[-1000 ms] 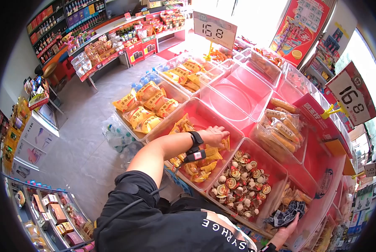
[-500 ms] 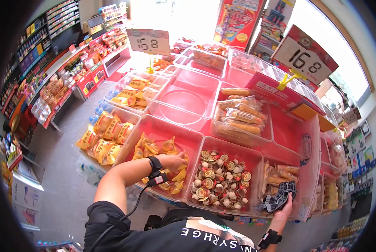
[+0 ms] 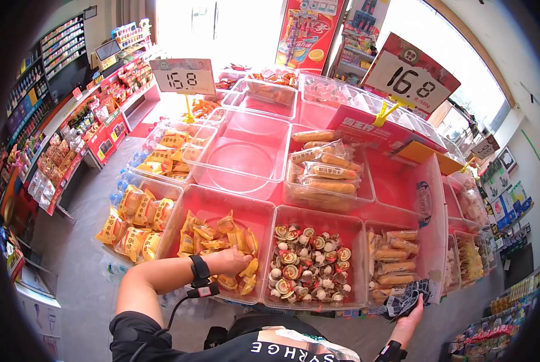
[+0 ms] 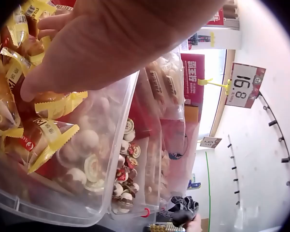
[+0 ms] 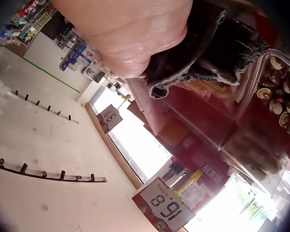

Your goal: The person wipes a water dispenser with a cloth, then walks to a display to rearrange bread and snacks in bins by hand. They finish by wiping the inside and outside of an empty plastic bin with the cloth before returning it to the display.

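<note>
My left hand (image 3: 229, 263) is down in a clear bin (image 3: 212, 196) among yellow-wrapped snack packets (image 3: 203, 231). In the left wrist view its thumb and fingers are spread apart over the packets (image 4: 50, 130), touching them. My right hand (image 3: 412, 314) holds a dark checked cloth (image 3: 402, 300) with frayed edges at the front of the bin of long, tan wrapped snacks (image 3: 396, 265). The right wrist view shows the bunched cloth (image 5: 208, 58) under the hand, which covers part of it.
Between the hands stands a bin of small round foil-topped sweets (image 3: 309, 262). Behind it are long wrapped rolls (image 3: 327, 169) and upright price signs (image 3: 412, 75), (image 3: 184, 76). Larger yellow packets (image 3: 138, 220) fill the bin at far left. Store shelves (image 3: 63, 48) line the left wall.
The head view has swung so the bins sit further left. My left hand has come from the bin's back toward its front, down among the packets. The right hand keeps the cloth.
</note>
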A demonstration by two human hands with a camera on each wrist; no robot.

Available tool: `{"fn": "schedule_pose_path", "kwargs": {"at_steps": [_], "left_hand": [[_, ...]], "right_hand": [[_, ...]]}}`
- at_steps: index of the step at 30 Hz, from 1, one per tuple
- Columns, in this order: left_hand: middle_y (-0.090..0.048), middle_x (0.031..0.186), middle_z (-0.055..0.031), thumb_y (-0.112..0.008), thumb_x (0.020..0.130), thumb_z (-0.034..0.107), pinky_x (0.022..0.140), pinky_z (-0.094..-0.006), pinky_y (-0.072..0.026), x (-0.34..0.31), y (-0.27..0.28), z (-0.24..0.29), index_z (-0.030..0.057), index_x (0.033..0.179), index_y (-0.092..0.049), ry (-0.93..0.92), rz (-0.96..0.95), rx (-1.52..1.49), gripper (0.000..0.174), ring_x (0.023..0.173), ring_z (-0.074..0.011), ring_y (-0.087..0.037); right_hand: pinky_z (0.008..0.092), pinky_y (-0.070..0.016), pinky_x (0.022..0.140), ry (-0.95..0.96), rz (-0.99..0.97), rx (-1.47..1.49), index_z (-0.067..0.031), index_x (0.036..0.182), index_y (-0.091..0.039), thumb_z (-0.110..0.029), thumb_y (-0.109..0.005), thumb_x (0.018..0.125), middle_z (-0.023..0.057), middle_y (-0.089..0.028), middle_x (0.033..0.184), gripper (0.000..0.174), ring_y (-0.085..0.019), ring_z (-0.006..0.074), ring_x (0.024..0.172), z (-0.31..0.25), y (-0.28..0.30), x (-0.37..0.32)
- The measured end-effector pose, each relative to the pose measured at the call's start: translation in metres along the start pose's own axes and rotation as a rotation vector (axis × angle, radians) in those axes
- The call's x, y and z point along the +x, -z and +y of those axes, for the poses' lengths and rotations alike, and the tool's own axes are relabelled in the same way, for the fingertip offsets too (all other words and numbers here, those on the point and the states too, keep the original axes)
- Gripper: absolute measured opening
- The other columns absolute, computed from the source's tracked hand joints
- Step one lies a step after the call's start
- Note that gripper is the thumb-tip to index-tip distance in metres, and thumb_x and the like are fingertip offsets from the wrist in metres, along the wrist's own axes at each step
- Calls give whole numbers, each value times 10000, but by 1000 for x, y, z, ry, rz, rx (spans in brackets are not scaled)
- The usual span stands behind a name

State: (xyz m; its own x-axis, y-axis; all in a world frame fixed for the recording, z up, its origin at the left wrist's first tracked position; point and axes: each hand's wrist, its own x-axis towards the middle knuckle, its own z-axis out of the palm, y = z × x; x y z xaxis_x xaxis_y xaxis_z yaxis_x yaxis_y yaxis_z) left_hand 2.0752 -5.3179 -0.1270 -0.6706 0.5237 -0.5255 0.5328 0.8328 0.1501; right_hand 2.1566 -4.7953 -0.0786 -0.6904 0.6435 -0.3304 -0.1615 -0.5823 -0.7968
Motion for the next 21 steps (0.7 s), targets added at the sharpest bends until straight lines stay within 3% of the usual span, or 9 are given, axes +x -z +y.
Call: {"fn": "schedule_pose_path", "kwargs": {"at_steps": [3, 4, 7, 8, 11, 15, 16, 19, 21], "left_hand": [[-635, 784, -149, -579, 684, 112, 621, -389, -499, 8, 2, -7, 37, 967, -567, -59, 125, -65, 293, 757, -316, -626], [-633, 769, -131, -569, 683, 115, 639, -399, -491, 11, -1, -11, 51, 865, -610, -36, 172, -41, 198, 750, -288, -628], [-632, 733, -117, -568, 681, 122, 644, -405, -488, 4, 13, -9, 80, 904, -603, 20, 198, -66, 230, 755, -298, -623], [-602, 944, -171, -570, 680, 120, 637, -413, -486, 6, 9, -9, 123, 1044, -566, 104, 190, -97, 364, 758, -315, -619], [-396, 1257, -228, -650, 655, 175, 639, -387, -488, -2, -9, -8, 205, 1260, -418, 92, 319, -7, 649, 777, -306, -618], [-74, 1409, -244, -642, 713, 242, 914, -393, -391, -14, 1, -24, 219, 1379, -140, -6, -173, -218, 834, 1136, -371, -438], [-54, 1412, -239, -676, 695, 308, 985, -395, -319, -15, 6, -27, 204, 1386, -85, 38, -235, -264, 915, 1232, -367, -315], [-88, 1410, -239, -674, 688, 297, 972, -401, -333, -24, 25, -9, 163, 1385, -94, 209, -189, -174, 916, 1239, -364, -305], [-139, 1397, -240, -655, 700, 262, 974, -406, -327, -20, 44, 19, 121, 1371, -147, 290, 27, -71, 853, 1237, -367, -303]], "right_hand": [[388, -450, 848, -2, 36, -23, -19, 1099, -527, -283, -528, 845, 93, -577, 1074, 367, -565, 241, 951, 2, 0, -13], [385, -447, 851, -7, 43, -36, -30, 1095, -535, -287, -535, 838, 85, -583, 1069, 363, -567, 239, 948, 5, 1, -14], [380, -448, 846, 9, 66, -37, -35, 1083, -545, -261, -565, 819, 80, -590, 1063, 348, -572, 236, 939, 12, 4, -19], [379, -448, 845, 7, 88, -42, -32, 1079, -548, -252, -569, 817, 80, -588, 1066, 343, -572, 235, 940, 14, -2, -22], [372, -450, 842, 26, 45, -38, -25, 1066, -554, -239, -578, 814, 79, -593, 1052, 332, -575, 232, 933, 23, 0, -7], [339, -501, 730, -52, -9, 100, -7, 1040, -560, -140, -618, 785, 72, -614, 945, 292, -604, 212, 813, 33, -23, -3], [336, -504, 718, -47, -47, 119, -9, 1035, -561, -129, -620, 782, 69, -616, 935, 286, -607, 209, 800, 36, -27, 0], [330, -508, 700, -54, -79, 160, -11, 1030, -561, -106, -633, 769, 65, -617, 925, 286, -608, 200, 784, 30, -37, -9], [323, -508, 693, -33, -99, 160, -4, 1040, -556, -99, -643, 760, 66, -613, 919, 308, -606, 191, 779, 23, -26, -4]]}}
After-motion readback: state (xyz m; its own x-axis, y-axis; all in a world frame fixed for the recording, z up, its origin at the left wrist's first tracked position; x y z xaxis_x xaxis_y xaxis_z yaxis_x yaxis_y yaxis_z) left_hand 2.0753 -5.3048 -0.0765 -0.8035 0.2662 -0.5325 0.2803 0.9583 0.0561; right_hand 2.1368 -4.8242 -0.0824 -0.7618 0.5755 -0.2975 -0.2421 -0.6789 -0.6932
